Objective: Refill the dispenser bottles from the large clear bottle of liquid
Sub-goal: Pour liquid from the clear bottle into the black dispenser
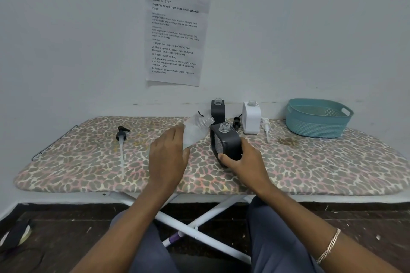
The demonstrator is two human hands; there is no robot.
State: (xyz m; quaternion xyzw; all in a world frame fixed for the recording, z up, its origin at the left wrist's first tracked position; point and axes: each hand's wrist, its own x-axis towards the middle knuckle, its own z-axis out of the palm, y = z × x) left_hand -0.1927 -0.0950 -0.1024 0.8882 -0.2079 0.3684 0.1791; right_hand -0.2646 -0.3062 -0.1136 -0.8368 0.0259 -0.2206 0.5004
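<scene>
My left hand point(169, 153) grips the large clear bottle point(196, 129), which is tilted with its uncapped mouth pointing right toward a dark square dispenser bottle point(226, 144). My right hand point(243, 160) holds that dark bottle, leaning a little, with its neck open. The clear bottle's mouth is just left of and slightly above the dark bottle's neck, not touching it. Behind stand a second dark dispenser bottle point(217, 110) and a white dispenser bottle point(251, 119), both without pumps.
A black pump with a long tube point(121, 139) lies on the left of the leopard-print ironing board point(88, 162). Another black pump point(237, 121) and a white pump point(266, 127) lie near the white bottle. A teal basket point(317, 118) sits at the far right.
</scene>
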